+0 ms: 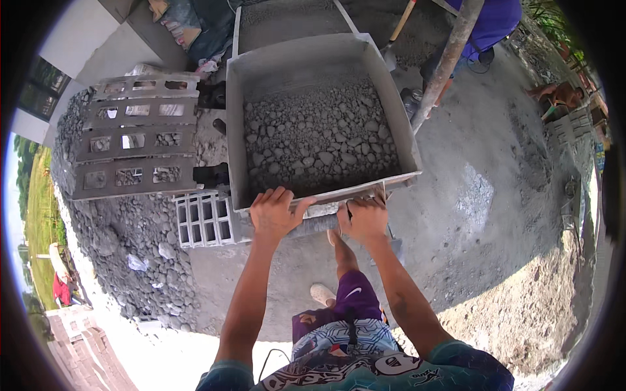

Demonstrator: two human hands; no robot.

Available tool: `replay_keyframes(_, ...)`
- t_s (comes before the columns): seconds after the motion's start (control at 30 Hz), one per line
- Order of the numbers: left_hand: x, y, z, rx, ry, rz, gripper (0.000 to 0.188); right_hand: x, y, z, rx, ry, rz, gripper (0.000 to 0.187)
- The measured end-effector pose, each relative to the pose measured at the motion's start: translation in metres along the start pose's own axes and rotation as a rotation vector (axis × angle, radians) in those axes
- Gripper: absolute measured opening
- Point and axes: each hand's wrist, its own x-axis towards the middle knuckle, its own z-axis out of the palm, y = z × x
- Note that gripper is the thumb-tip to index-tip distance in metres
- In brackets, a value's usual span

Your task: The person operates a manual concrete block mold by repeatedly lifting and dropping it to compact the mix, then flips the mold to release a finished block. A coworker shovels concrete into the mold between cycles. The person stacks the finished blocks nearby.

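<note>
In front of me stands a large grey open box (pixel 398 111) with straight walls. Its floor is covered with grey gravel and stones (pixel 319 130), the larger ones lying toward my side. My left hand (pixel 277 212) is hooked over the near rim left of the middle, its thumb stretched along the edge. My right hand (pixel 363 218) is closed around a bar along the box's near side, a little lower and to the right. Its fingertips are partly hidden.
Hollow concrete blocks (pixel 140 166) stand in rows left of the box, with a rubble heap (pixel 140 260) nearer me. A slanted pole (pixel 450 62) and a shovel (pixel 399 29) are beyond the right side. One person (pixel 489 29) stands behind the pole; another (pixel 564 98) sits far right.
</note>
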Motion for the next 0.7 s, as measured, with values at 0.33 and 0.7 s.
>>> replay_keyframes(0.33, 0.158, -0.101, 0.08, -0.006, 0.078, -0.001, 0.065, 0.192, 0.026, 0.076, -0.043, 0.089, -0.131, 0.027)
replay_keyframes(0.7, 0.267, -0.158, 0.117, 0.117, -0.174, -0.103, 0.072, 0.328, 0.047, 0.105, -0.07, -0.277, 0.036, 0.049)
